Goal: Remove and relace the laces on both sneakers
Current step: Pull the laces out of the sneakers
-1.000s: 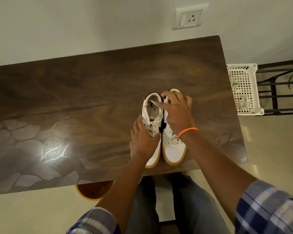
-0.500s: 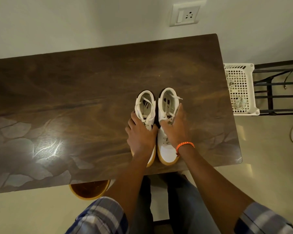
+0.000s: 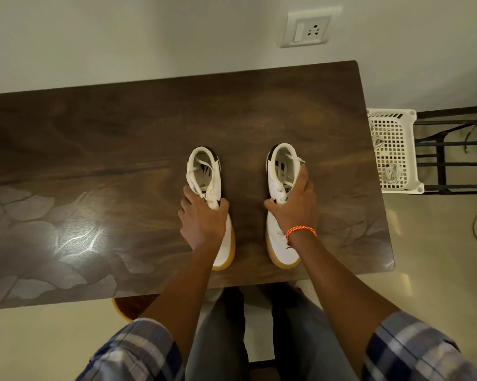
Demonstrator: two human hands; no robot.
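Two white sneakers with tan soles stand on the dark wooden table (image 3: 94, 149), toes toward me and a hand's width apart. My left hand (image 3: 203, 220) grips the left sneaker (image 3: 205, 174) over its laced middle, thumb on the inner side. My right hand (image 3: 295, 204), with an orange band at the wrist, grips the right sneaker (image 3: 282, 166) the same way, fingers along its outer side. White laces lie loose in both shoe openings. My hands hide the lacing over the middle of each shoe.
A white perforated plastic basket (image 3: 394, 152) stands just beyond the table's right edge, beside a black metal rack (image 3: 452, 149). A wall socket (image 3: 306, 30) is on the wall behind. A round brown stool (image 3: 133, 306) peeks out under the table's near edge.
The sneakers stood side by side and touching; my hands have slid them apart, the left one leftward and the right one rightward. My right hand moved from the shoe's opening down onto its middle.
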